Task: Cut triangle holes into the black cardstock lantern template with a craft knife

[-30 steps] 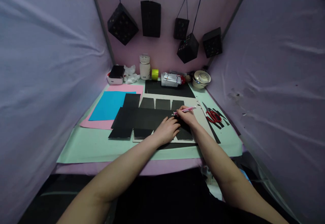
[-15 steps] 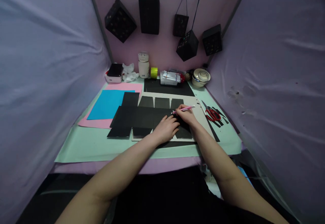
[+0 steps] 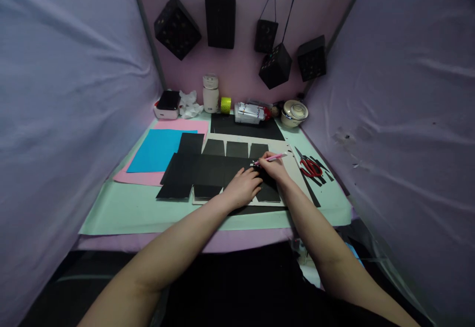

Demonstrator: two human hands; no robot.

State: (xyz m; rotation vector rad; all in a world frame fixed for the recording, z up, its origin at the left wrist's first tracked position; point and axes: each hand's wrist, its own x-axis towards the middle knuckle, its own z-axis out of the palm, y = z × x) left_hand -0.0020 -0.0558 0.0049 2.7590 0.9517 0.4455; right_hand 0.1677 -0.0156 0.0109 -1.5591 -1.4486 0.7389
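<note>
Pink sheet (image 3: pixel 141 178): far left on the green mat (image 3: pixel 137 213), well apart from both my hands.
Blue sheet (image 3: pixel 156 155): lies on the pink sheet; its right side is partly covered by the card.
Card (image 3: pixel 211 168): black, flat, with flaps along its far and near edges. Runs out leftward from under my left hand; its right part lies beneath and between both hands.
Tape (image 3: pixel 225 105): yellow roll at the back, beyond the card, out of contact with me.
Left hand (image 3: pixel 243 187): open, palm down on the card, fingers a little spread and pointing right. Grasps nothing that I can see.
White mark (image 3: pixel 253 163): small, on the card just beyond my left fingertips, near the tool's lower end. Too small to tell what it is.
Right hand (image 3: pixel 273 167): fingers closed round the pink tool, over the right part of the card, just beside the left hand.
Pink tool (image 3: pixel 275 157): slender, slanted, lower end leftward at the card. Cannot tell whether its tip touches.
Board (image 3: pixel 295 173): white, under the card, showing right of my right hand.
Scissors (image 3: pixel 310 167): red-handled, right of the board, among black scraps (image 3: pixel 322 179).
</note>
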